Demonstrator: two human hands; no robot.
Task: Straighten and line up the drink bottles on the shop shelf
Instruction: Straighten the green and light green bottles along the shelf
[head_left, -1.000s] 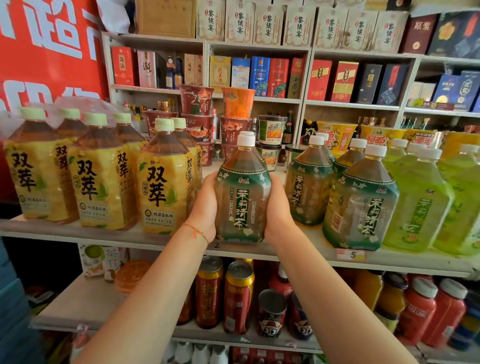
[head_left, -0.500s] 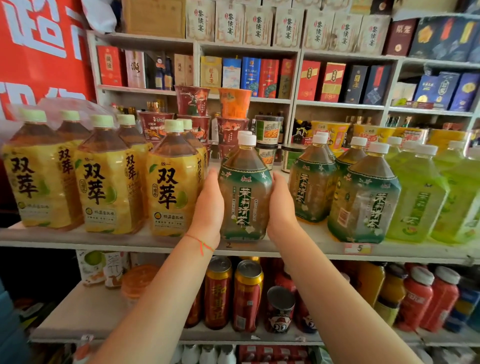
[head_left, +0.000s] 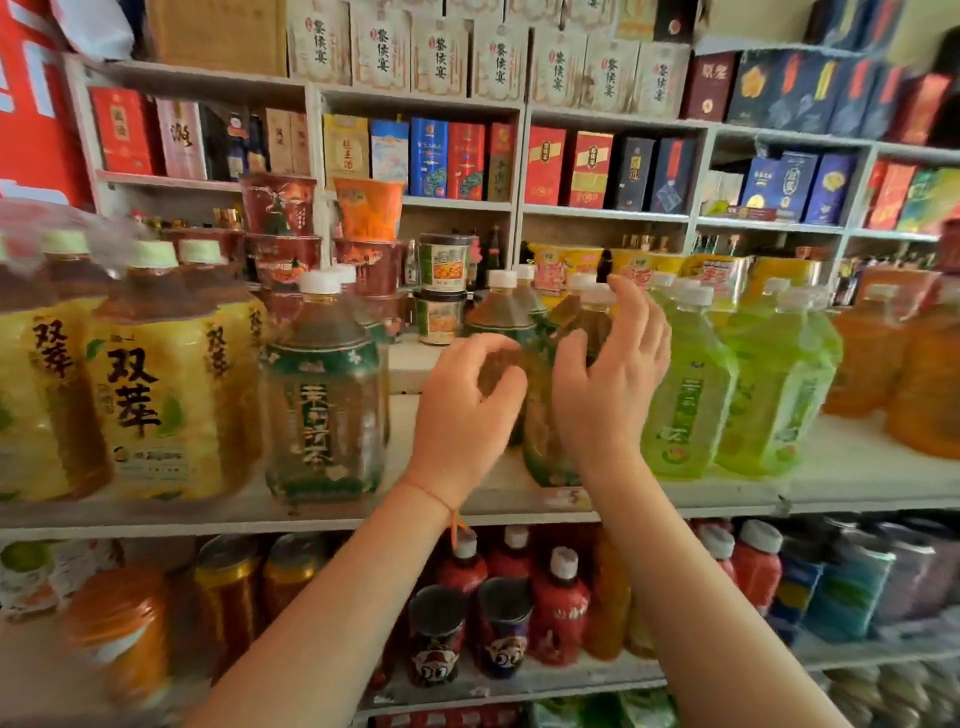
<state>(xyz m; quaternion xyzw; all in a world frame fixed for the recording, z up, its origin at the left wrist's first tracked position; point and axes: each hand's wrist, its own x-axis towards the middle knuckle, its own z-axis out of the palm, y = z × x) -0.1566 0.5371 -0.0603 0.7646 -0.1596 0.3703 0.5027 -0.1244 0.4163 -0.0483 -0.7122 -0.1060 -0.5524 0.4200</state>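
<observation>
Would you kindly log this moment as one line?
hands: left, right open | reaching: dark tea bottle | no grip visible | shelf

Two hands are seen, the left hand and the right hand. On the shelf, at least three yellow-labelled bottles are counted toward its left edge, four green-labelled tea bottles and three pale green bottles.

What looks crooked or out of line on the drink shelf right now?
The dark green-label tea bottle between the left hand and right hand looks tilted and sits forward of its neighbour behind. The green-label bottle to the left stands upright. Nothing looks spilled.
</observation>
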